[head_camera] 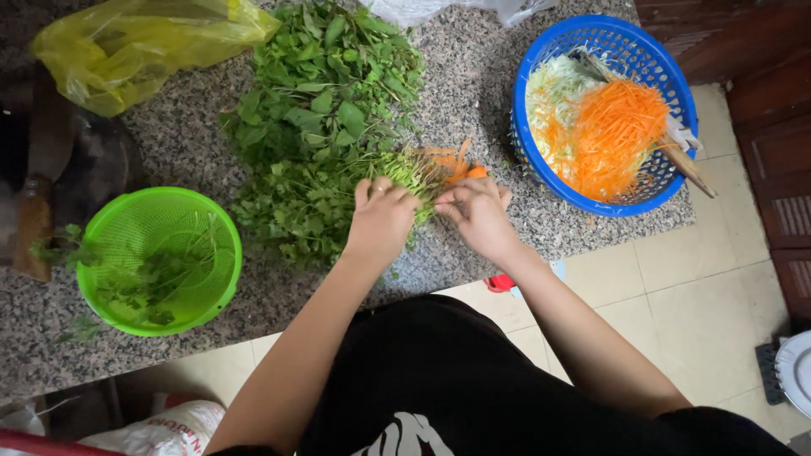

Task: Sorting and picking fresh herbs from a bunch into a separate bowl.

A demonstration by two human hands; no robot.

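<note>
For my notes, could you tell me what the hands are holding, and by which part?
Both the left hand and right hand grip a bunch of green herbs at its stem end, on the counter.

Speckled granite counter [498, 84] looks polished smooth, both the green colander [135, 228] and blue basket [541, 63] are glossy perforated plastic, the yellow bag [127, 46] is thin crinkly plastic film, the floor tiles [676, 295] look matt, and the herbs [329, 101] are leafy-soft.
</note>
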